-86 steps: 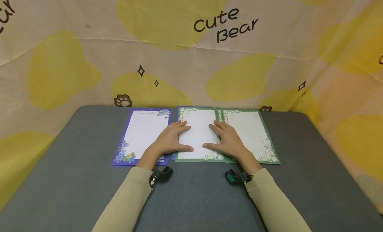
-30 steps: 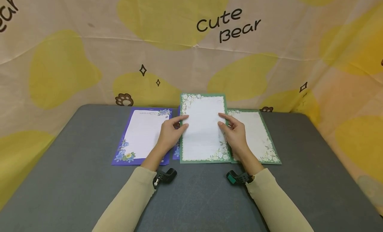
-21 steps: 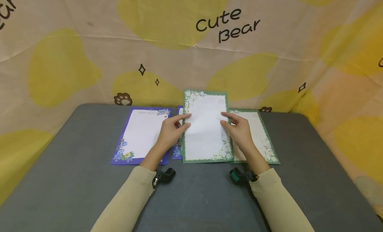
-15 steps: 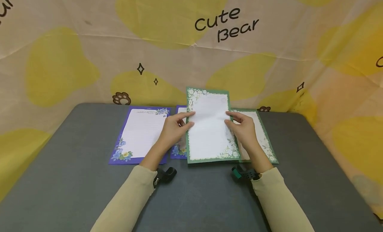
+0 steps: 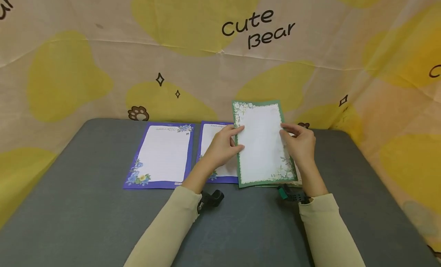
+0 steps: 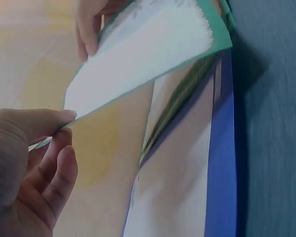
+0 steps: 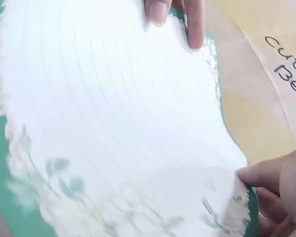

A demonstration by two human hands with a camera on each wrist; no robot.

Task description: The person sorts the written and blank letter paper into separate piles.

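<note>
A sheet of green-bordered letter paper [image 5: 262,144], lined and edged with white flowers, is raised off the table with its far end tipped up. My left hand [image 5: 224,146] pinches its left edge, thumb on the printed face in the left wrist view. On the opposite edge my right hand [image 5: 299,142] grips the paper [image 7: 128,98] between thumb and fingers, and the paper bows slightly there. Beneath it lies another green-bordered sheet [image 5: 299,179], mostly covered. A purple-bordered sheet [image 5: 224,171] lies partly under my left hand and the raised paper.
Another purple-bordered sheet with blue flowers [image 5: 165,154] lies flat at the left. All rest on a dark grey table [image 5: 86,190]. Behind its far edge hangs a yellow-patterned cloth [image 5: 193,60] with "Cute Bear" lettering.
Both hands first lay flat over the middle green-bordered sheet, then took its edges and lifted it. It has moved right, uncovering more of the purple-bordered sheet and covering the right-hand green one.
</note>
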